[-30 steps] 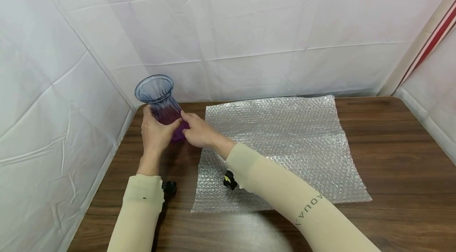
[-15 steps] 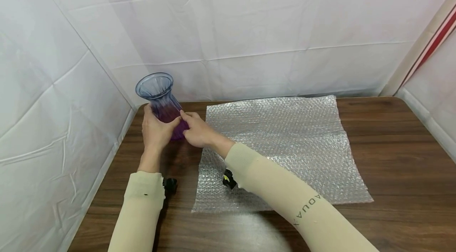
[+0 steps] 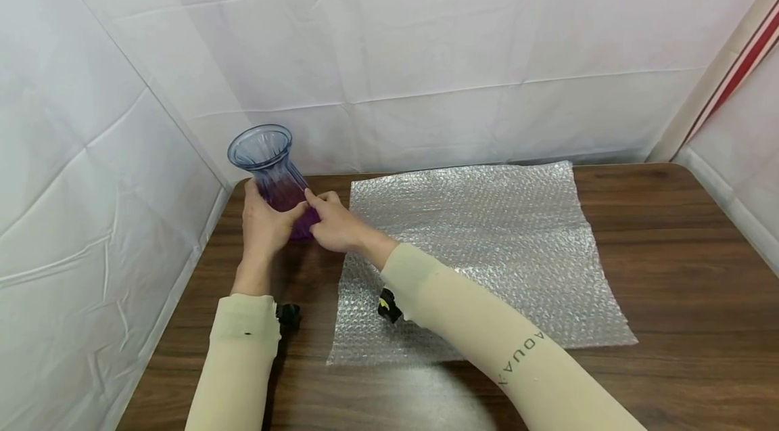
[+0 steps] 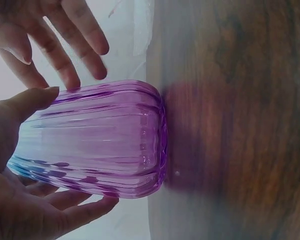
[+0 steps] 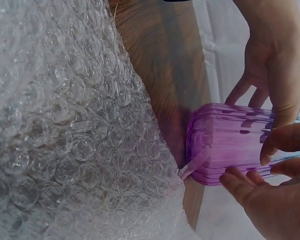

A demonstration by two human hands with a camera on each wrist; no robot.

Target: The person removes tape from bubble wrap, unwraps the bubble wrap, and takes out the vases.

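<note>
A ribbed glass vase (image 3: 276, 182), blue at its flared rim and purple toward the base, stands near the table's back left corner. My left hand (image 3: 263, 222) grips its body, the thumb across the near side and fingers round the far left. At the right side of the vase is my right hand (image 3: 337, 222). Its fingers (image 4: 65, 60) are spread and nearly straight in the left wrist view, fingertips right at the glass. In that view the purple base (image 4: 155, 140) is close over the wood, which mirrors its colour.
A sheet of bubble wrap (image 3: 481, 228) lies flat to the right of the vase, under my right forearm. A thin clear strip (image 5: 196, 162) sticks out at its edge. White cloth walls (image 3: 426, 45) border the brown wooden table (image 3: 645, 255) at the back and sides.
Very little differs: both hands stay at the vase, and the slight shift of the whole view affects everything alike.
</note>
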